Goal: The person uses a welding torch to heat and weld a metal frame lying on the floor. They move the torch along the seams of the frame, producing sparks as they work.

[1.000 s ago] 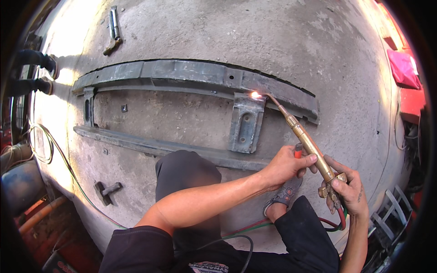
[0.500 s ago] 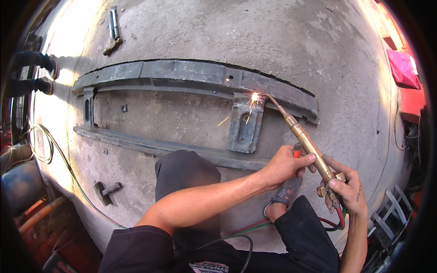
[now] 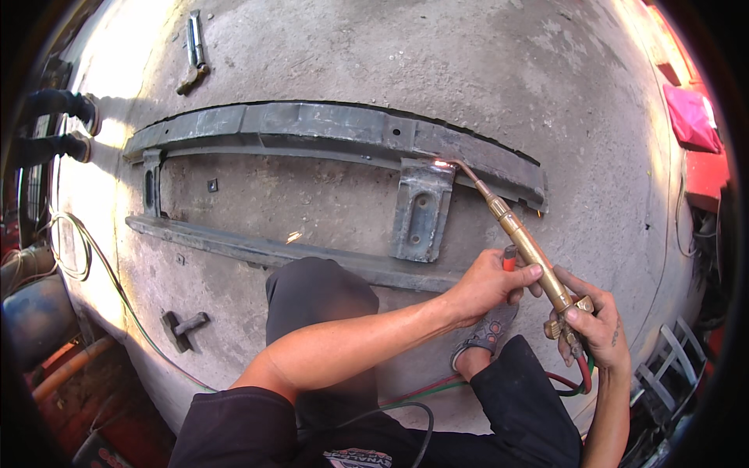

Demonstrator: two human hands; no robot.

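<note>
Head view: the left hand is closed around the middle of the brass cutting torch, fingers wrapped over its barrel, while the right hand is closed on the valve end where the red and green hoses leave it. The torch's bent tip rests at the top corner of the upright steel bracket, where that bracket meets the long steel channel lying on the concrete floor. Compared with half a second ago, the burst of sparks at the tip has shrunk to a small bright glow, with one stray spark down by the lower rail; the torch itself has hardly moved, so the heat stays on the same joint.
</note>
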